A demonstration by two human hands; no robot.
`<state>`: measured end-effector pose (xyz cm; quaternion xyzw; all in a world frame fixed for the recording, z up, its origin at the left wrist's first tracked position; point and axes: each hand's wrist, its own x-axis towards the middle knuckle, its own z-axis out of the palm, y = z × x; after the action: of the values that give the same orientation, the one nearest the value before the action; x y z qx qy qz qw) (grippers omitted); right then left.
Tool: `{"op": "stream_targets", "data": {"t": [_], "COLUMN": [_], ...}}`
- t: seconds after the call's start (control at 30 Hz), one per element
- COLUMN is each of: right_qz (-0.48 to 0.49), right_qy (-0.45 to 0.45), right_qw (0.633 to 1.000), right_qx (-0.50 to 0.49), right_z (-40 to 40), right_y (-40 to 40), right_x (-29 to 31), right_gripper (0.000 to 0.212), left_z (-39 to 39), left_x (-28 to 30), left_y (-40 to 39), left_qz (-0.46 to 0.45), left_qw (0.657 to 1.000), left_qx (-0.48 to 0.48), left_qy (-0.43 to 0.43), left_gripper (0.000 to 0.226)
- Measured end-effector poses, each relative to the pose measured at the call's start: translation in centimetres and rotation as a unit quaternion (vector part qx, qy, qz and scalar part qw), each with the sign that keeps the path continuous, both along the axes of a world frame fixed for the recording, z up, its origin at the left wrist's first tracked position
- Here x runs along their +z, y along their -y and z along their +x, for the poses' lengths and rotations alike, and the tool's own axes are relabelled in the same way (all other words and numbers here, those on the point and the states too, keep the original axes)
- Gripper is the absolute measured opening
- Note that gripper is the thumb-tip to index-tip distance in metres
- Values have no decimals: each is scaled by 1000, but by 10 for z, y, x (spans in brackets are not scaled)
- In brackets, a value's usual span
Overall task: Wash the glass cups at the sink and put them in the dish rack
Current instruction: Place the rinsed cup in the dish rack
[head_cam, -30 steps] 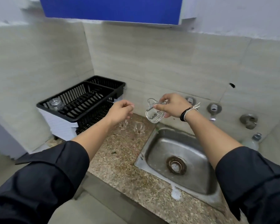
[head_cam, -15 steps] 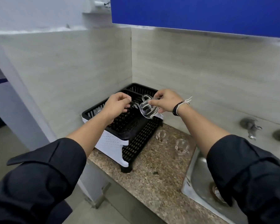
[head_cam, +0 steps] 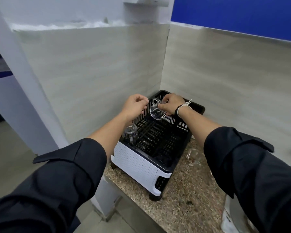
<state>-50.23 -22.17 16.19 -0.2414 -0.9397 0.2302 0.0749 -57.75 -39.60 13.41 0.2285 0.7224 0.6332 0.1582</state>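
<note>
My right hand [head_cam: 170,104] pinches 1 glass cup [head_cam: 157,112] (tilted) above the dish rack [head_cam: 141,163]; my left hand [head_cam: 136,105], loosely curled, holds nothing.

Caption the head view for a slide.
Right hand holds a glass cup over the black dish rack; another cup already sits inside.

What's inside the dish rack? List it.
One glass cup sits in the dish rack near its left corner. The right hand holds another cup above it. The forearms cover some of the rack.
</note>
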Motion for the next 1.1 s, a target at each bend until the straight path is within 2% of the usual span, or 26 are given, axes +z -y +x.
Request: {"op": "stream_targets", "data": {"t": [0.2,0.43,0.67,0.7,0.83,1.0,1.1], "right_qz": [37,89,130,131,179,166,138], "right_qy": [-6,66,80,69,43,31,-11], "right_qw": [999,994,988,989,982,985,990], "right_qx": [-16,-6,7,7,35,41,25], "right_z": [-49,-83,-88,-86,-80,-75,-62], "right_y": [-4,-20,-19,-18,-16,-16,-19], "right_x": [-25,-65,-73,-73,-70,-66,-57], "right_gripper": [26,26,51,51,25,24,24], "left_z": [-28,-45,-48,-47,-42,-38,-31], "left_x": [-13,-27,-35,-35,-35,-33,-29], "left_y": [-14,-25,-21,-21,-19,-16,-15], "left_qz": [-2,5,7,6,3,0,4], "left_qw": [1000,999,999,999,999,999,999], "left_qx": [-9,-15,-5,-4,4,9,2], "left_qy": [13,33,38,37,43,54,54], "left_gripper": [13,12,9,9,10,12,12]}}
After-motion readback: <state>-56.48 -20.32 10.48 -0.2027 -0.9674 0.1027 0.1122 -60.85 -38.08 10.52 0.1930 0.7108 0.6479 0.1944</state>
